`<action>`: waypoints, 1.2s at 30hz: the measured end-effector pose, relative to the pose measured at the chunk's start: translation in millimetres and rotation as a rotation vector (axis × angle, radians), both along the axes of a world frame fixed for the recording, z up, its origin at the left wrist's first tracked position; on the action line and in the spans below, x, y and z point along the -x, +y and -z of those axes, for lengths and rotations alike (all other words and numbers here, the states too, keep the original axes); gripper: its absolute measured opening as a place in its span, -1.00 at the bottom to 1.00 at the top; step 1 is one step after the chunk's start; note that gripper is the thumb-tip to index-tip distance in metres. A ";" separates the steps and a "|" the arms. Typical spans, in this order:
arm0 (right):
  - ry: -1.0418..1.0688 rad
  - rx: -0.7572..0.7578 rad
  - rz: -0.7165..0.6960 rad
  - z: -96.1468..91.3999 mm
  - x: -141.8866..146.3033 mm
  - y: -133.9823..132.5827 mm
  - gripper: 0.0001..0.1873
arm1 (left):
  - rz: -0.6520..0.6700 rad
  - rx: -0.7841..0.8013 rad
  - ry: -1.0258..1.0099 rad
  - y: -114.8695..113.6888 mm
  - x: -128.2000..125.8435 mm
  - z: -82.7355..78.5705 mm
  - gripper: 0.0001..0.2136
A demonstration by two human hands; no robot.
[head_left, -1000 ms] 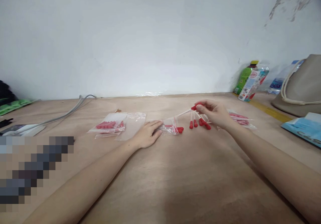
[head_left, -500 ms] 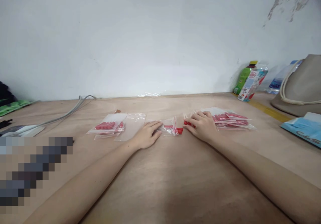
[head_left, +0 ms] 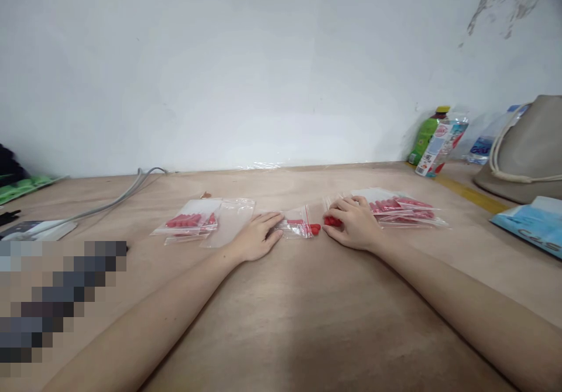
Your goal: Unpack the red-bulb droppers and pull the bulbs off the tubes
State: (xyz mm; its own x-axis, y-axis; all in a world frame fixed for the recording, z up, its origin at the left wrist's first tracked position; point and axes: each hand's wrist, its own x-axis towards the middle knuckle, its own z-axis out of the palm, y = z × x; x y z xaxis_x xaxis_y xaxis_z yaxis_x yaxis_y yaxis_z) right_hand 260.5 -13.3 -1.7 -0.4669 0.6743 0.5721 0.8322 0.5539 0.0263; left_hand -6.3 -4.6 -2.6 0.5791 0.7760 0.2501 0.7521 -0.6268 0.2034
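My left hand (head_left: 254, 239) lies flat with fingers stretched out. Its fingertips rest on the near end of a small clear zip bag (head_left: 296, 231). Red stick-like pieces (head_left: 315, 229) lie inside this bag and poke out at its right end. Just right of the bag, my right hand (head_left: 356, 222) has its fingers curled around more red pieces (head_left: 332, 221), mostly hidden by the hand. Behind that hand spreads a pile of clear bags with red pieces (head_left: 401, 207). A flat clear bag (head_left: 236, 213) is left of my left hand.
Another stack of filled bags (head_left: 187, 221) sits at the left. A grey cable (head_left: 116, 202) crosses the wooden table (head_left: 272, 322). Toward the right are a green bottle (head_left: 425, 137), a grey hat (head_left: 527, 152) and a blue packet (head_left: 531, 225). A white wall (head_left: 263, 76) closes the back.
My right hand's fingers have shifted and curled more around the red pieces, its thumb now lower. My left hand and the small bag have stayed in place.
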 end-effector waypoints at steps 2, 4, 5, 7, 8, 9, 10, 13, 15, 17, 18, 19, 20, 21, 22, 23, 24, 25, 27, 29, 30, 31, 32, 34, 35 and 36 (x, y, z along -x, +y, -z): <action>-0.007 0.005 -0.012 0.0 -0.3 0.4 -0.79 | -0.001 0.000 0.001 0.0 0.1 0.4 -0.57; -0.014 0.001 0.000 0.5 -1.9 1.5 -0.80 | 0.001 -0.003 -0.003 0.1 0.1 0.7 -0.57; -0.016 0.000 0.010 0.8 -2.9 2.1 -0.81 | 0.002 -0.005 -0.006 0.1 0.1 0.8 -0.57; -0.006 0.003 0.028 1.1 -4.5 2.4 -0.83 | 0.007 -0.008 -0.009 -0.1 0.0 0.4 -0.58; 0.007 0.007 0.033 0.8 -4.6 2.0 -0.83 | 0.007 -0.008 -0.009 -0.4 -0.1 0.1 -0.58; 0.026 0.014 0.034 0.1 -4.2 1.1 -0.83 | 0.006 -0.006 -0.009 -0.7 -0.2 -0.3 -0.58; 0.049 0.024 0.031 -1.1 -3.0 -0.4 -0.82 | 0.005 -0.003 -0.008 -1.0 -0.3 -0.7 -0.58; 0.098 0.070 -0.015 -6.4 3.9 -6.8 -0.78 | 0.006 0.012 -0.005 -2.0 -0.3 -1.2 -0.57; 0.087 0.111 -0.057 -10.3 9.7 -11.2 -0.75 | 0.012 0.015 -0.013 -2.5 -0.1 -1.2 -0.56; 0.050 0.155 -0.085 -13.2 14.7 -14.3 -0.73 | 0.021 0.015 -0.032 -3.0 0.2 -1.5 -0.56; 0.033 0.176 -0.092 -14.0 16.5 -15.1 -0.73 | 0.031 0.016 -0.039 -3.4 0.3 -2.0 -0.56; 0.020 0.196 -0.095 -14.4 18.0 -15.5 -0.74 | 0.046 0.019 -0.044 -3.7 0.4 -2.6 -0.56; 0.014 0.214 -0.097 -14.5 19.0 -15.4 -0.75 | 0.066 0.024 -0.045 -4.1 0.6 -3.2 -0.56; 0.016 0.227 -0.100 -14.3 19.9 -15.0 -0.75 | 0.087 0.027 -0.044 -4.4 0.8 -3.9 -0.56; 0.025 0.236 -0.105 -13.8 20.6 -14.4 -0.75 | 0.107 0.027 -0.044 -4.6 1.0 -4.5 -0.56; 0.039 0.242 -0.111 -13.3 21.4 -13.7 -0.75 | 0.124 0.026 -0.045 -4.8 1.3 -4.9 -0.56; 0.058 0.247 -0.119 -12.6 22.4 -13.0 -0.76 | 0.138 0.024 -0.048 -4.9 1.6 -5.0 -0.56; 0.079 0.251 -0.126 -12.0 23.5 -12.2 -0.76 | 0.149 0.021 -0.050 -4.9 1.9 -5.0 -0.56; 0.121 0.265 -0.126 -11.0 26.3 -11.1 -0.78 | 0.166 0.020 -0.052 -4.7 2.5 -4.5 -0.56; 0.145 0.293 -0.122 -10.7 29.3 -10.6 -0.80 | 0.182 0.021 -0.047 -4.4 2.7 -4.1 -0.55; 0.148 0.307 -0.121 -10.8 30.7 -10.6 -0.79 | 0.186 0.020 -0.045 -4.3 2.6 -4.1 -0.55; 0.148 0.316 -0.119 -11.1 32.0 -10.8 -0.77 | 0.190 0.020 -0.043 -4.2 2.5 -4.1 -0.55; 0.142 0.320 -0.116 -11.3 33.2 -11.2 -0.76 | 0.192 0.020 -0.042 -4.1 2.2 -4.2 -0.55; 0.117 0.313 -0.101 -11.9 35.6 -12.5 -0.78 | 0.191 0.026 -0.040 -3.9 1.8 -4.4 -0.55; 0.100 0.310 -0.092 -12.2 36.9 -13.3 -0.78 | 0.190 0.031 -0.039 -3.8 1.7 -4.4 -0.56; 0.082 0.316 -0.090 -12.5 38.3 -14.1 -0.76 | 0.189 0.036 -0.037 -3.7 1.7 -4.3 -0.56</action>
State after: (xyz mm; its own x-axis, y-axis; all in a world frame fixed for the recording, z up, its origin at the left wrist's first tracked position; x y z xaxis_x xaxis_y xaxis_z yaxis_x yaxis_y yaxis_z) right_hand 222.2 -27.4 10.8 -0.4938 0.7821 0.3800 0.7715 0.5957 -0.2234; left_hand -8.0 -8.3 1.7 0.7059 0.6634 0.2479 0.6137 -0.7477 0.2536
